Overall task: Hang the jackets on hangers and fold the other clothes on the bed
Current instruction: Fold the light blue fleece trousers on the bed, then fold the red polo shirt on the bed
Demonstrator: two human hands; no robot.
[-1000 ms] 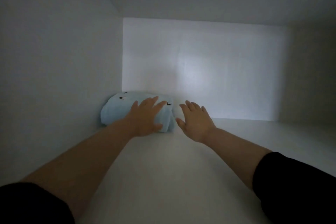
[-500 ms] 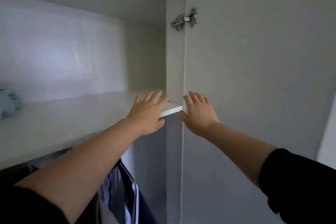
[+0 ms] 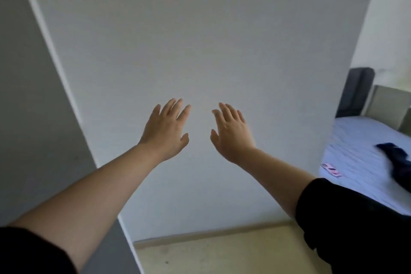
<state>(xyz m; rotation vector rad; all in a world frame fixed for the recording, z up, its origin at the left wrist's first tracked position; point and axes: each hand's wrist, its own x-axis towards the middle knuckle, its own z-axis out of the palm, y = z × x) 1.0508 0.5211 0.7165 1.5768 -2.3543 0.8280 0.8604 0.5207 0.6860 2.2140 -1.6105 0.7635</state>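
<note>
A white door (image 3: 200,40) filled most of the view, with beige floor (image 3: 222,256) below it. The left hand (image 3: 165,131) and right hand (image 3: 231,133) reached out side by side before the door, fingers straight and slightly spread, holding nothing; whether they touched it could not be told. At far right a dark garment (image 3: 398,160) lay on the bed (image 3: 355,151), with a small pink thing (image 3: 331,169) near it.
</note>
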